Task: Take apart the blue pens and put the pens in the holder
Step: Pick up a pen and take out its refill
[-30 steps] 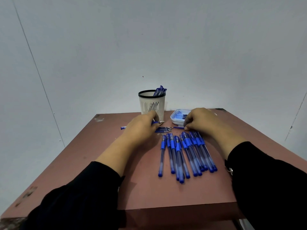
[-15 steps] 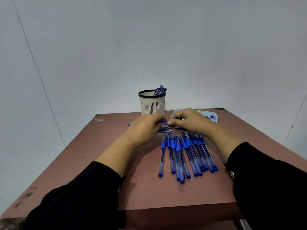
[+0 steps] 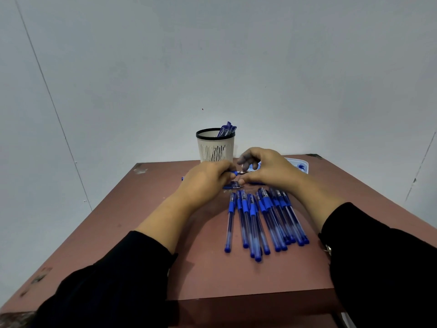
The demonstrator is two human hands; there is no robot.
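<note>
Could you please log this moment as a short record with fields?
left hand: grips a blue pen above the table
right hand: pinches the pen's tip end
loose pens: lying side by side on the table, near the hands
holder: upright at the far edge, some pens inside
tray: behind the right hand, contents unclear
thin parts: on the table under the hands

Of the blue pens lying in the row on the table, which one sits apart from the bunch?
The leftmost pen: it lies alone with bare table on both sides, while the other pens to its right overlap or touch.
</note>
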